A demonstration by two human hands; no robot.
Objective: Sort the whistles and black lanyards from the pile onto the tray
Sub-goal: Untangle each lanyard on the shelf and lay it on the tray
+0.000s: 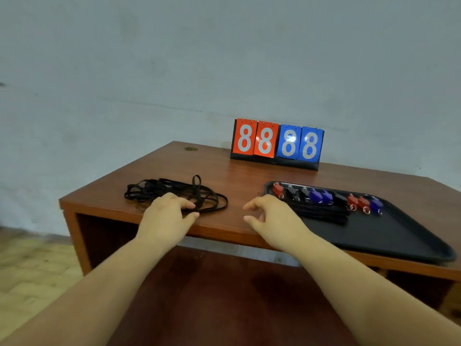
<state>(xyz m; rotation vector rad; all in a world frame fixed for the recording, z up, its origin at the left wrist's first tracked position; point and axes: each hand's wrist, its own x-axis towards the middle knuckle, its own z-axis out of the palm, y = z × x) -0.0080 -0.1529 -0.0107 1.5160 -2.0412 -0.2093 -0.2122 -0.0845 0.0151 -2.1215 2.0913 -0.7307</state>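
Step in hand: you were on the lanyard half of the sort; no whistle showed in the pile, so by my reading only cords were left to move.
Left hand: your left hand (pixel 166 213) lay on the near right edge of the pile of black lanyards (pixel 174 193), thumb and forefinger closing on a strand; whether the pinch had actually caught was not clear.
Right hand: your right hand (pixel 268 213) hovered apart from the left, between pile and tray, fingers loosely curled and holding nothing.
Pile: tangled loops on the left of the wooden table (pixel 239 176), well apart from the tray.
Tray: the black tray (pixel 389 236) sat at the right, its near corner past the table edge.
Tray contents: a row of whistles (pixel 321 196) along the far side, red, black and blue, with key rings; just nearer, a bundle of sorted lanyards (pixel 324 212) lying across the tray.
Next move: you needed to free one cord from the tangle, probably with the right hand steadying the rest, then carry it right to the bundle.
Background: a flip scoreboard (pixel 277 143) reading 88 88 stood at the far edge.
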